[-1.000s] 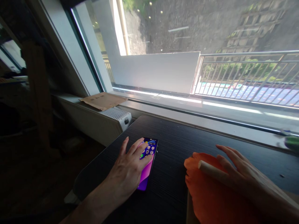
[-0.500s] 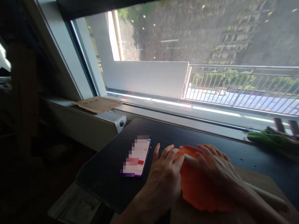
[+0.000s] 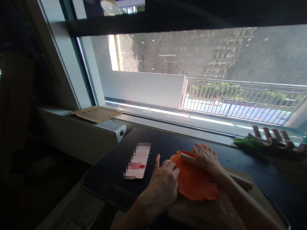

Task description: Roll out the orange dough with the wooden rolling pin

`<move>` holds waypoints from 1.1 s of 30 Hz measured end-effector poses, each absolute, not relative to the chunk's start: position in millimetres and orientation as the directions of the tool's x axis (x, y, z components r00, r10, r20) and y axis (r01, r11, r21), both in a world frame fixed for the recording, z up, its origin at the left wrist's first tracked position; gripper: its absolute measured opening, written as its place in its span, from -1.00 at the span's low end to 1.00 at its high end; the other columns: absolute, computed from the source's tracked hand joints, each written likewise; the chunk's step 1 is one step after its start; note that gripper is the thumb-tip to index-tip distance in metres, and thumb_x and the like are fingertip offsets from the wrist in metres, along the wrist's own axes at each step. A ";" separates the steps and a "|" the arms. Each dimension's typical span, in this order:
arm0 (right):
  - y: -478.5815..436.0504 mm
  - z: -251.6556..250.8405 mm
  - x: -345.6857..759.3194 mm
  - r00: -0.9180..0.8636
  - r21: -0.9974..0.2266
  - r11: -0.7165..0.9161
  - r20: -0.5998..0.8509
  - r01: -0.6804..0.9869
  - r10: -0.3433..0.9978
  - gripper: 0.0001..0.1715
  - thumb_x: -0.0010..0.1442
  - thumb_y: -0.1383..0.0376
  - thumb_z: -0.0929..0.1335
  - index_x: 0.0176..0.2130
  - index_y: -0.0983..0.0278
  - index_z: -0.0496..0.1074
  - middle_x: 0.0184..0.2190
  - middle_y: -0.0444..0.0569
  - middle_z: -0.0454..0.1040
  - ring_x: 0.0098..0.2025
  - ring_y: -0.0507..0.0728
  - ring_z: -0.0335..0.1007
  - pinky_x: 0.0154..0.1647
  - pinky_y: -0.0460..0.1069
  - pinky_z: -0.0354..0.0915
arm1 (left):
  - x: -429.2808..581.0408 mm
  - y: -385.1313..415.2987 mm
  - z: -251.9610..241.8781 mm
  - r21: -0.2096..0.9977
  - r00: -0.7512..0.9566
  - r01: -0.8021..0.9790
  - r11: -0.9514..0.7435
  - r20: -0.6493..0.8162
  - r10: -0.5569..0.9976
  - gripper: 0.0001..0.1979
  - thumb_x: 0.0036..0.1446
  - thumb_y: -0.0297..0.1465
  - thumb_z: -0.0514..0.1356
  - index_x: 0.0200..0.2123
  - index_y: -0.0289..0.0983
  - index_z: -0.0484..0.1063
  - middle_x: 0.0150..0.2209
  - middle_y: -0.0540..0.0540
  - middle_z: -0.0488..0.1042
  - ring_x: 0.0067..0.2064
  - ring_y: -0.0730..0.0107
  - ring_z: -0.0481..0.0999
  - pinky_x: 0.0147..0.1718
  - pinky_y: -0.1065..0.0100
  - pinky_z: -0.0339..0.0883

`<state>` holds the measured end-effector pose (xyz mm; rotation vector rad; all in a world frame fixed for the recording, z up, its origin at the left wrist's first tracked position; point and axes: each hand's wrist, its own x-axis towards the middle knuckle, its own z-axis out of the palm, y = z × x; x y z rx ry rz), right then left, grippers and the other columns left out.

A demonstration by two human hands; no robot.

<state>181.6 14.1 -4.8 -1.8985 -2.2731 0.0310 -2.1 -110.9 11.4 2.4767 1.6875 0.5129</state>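
A flat orange sheet with an uneven edge [image 3: 199, 182] lies on a brown board [image 3: 230, 207] on the dark table. Across it runs a pale rolling pin [image 3: 240, 180], slanting from upper left to lower right. My right hand [image 3: 207, 158] rests on the pin near its upper left end, fingers stretched out. At the sheet's left edge, my left hand [image 3: 165, 177] pinches the rim between thumb and curled fingers, with one finger pointing up. A phone [image 3: 139, 161] with a lit, partly blurred screen lies left of my left hand.
The dark table [image 3: 107, 169] has a rounded left corner. Beyond it are a window sill, a brown envelope [image 3: 96, 113] and a white heater [image 3: 112, 126]. At the back right are a green cloth [image 3: 248, 143] and a rack with curved prongs [image 3: 273, 140].
The view has tilted up and shifted right. My left hand has moved from the pin's end to the sheet's left edge. More of the orange sheet shows between my hands.
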 end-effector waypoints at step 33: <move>55.7 -1.3 204.1 -0.239 -0.311 0.334 0.307 0.890 0.921 -0.64 0.37 0.19 0.16 -0.07 0.27 0.44 -0.09 0.06 0.40 -0.04 0.16 0.30 0.00 0.00 0.15 | 6.9 -6.9 8.4 0.504 0.060 0.861 -0.070 0.036 0.998 -0.40 0.16 -0.37 0.07 0.26 -0.38 0.13 0.05 -0.26 0.47 0.02 0.20 0.49 -0.06 0.33 0.30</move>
